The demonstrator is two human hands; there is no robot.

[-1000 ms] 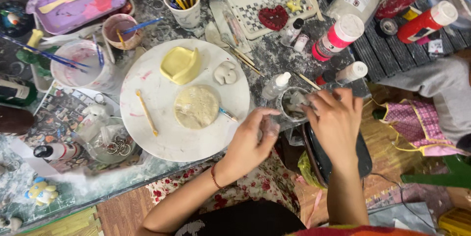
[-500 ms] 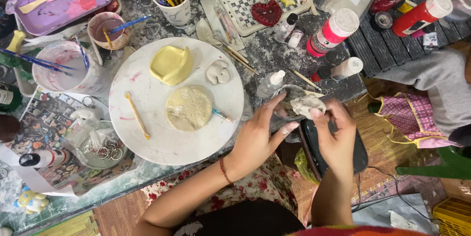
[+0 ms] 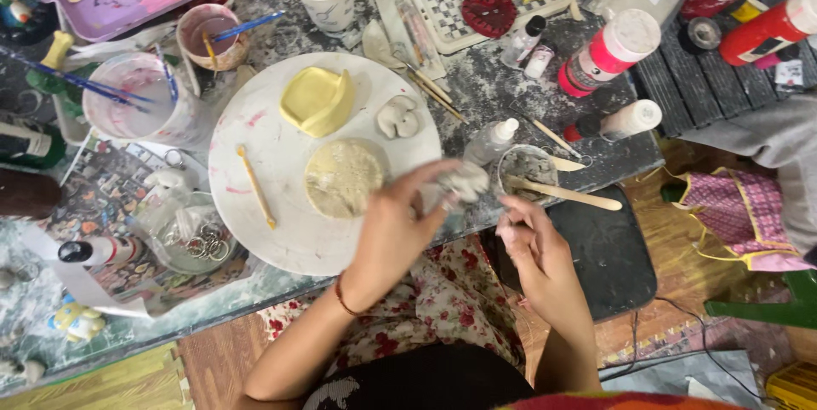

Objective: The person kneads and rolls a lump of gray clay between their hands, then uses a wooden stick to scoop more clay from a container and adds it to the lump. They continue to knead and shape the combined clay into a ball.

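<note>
While both hands work at the table edge, the white round board serves as the landmark. Far left of the board stand a cup of pale water with blue brushes in it, handy for rinsing, and nearer the edge a clear bag of metal rings, apart from the wet work. On the board's left part lies a thin wooden tool, flat and within reach. Toward the board's top sits a yellow block, and below that, near its middle, a flat beige clay disc, laid out flat on the smooth surface. A small white clay piece rests near the board's right rim.

Over the board's right rim the left hand is closed around a grey-white lump of clay, fingers curled over it, holding it up off the board, seemingly so the other hand can get at it. Just right of the board the right hand has its fingertips pinched together beside the lump; whether they grip a bit of clay I cannot tell. Behind it, right of the board, a small bowl holds a wooden stick leaning out over its rim, and a small white squeeze bottle stands close by
</note>
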